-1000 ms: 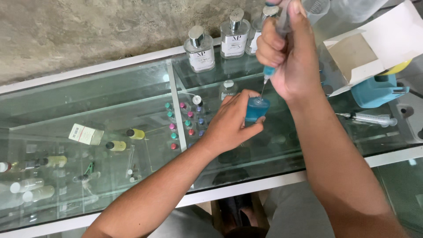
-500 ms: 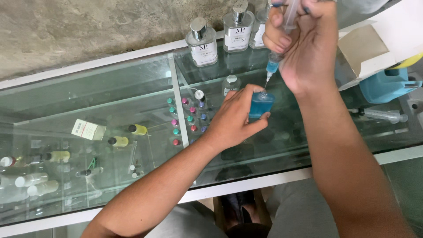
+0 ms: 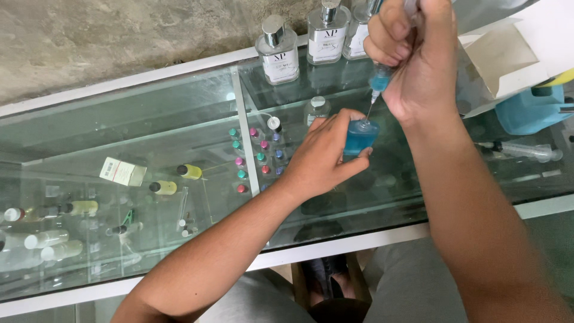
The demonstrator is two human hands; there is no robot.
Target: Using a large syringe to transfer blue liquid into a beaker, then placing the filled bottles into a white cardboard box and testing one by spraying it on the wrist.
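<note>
My left hand (image 3: pixel 323 155) grips a small glass bottle of blue liquid (image 3: pixel 360 136), holding it upright on the glass counter top (image 3: pixel 179 107). My right hand (image 3: pixel 412 57) is closed around a syringe (image 3: pixel 380 76) with blue liquid in its barrel. The syringe points straight down, and its thin needle reaches the bottle's open neck. The upper part of the syringe is hidden inside my fist.
Three clear perfume bottles (image 3: pixel 278 51) with silver caps stand along the counter's back edge. A white open box (image 3: pixel 508 54) and a blue object (image 3: pixel 532 110) lie at the right, with another syringe (image 3: pixel 526 151) nearby. Small coloured vials (image 3: pixel 257 158) sit inside the case.
The right hand and syringe have stayed above the bottle with the needle at its neck; the view has shifted slightly. The left hand keeps its hold on the bottle.
</note>
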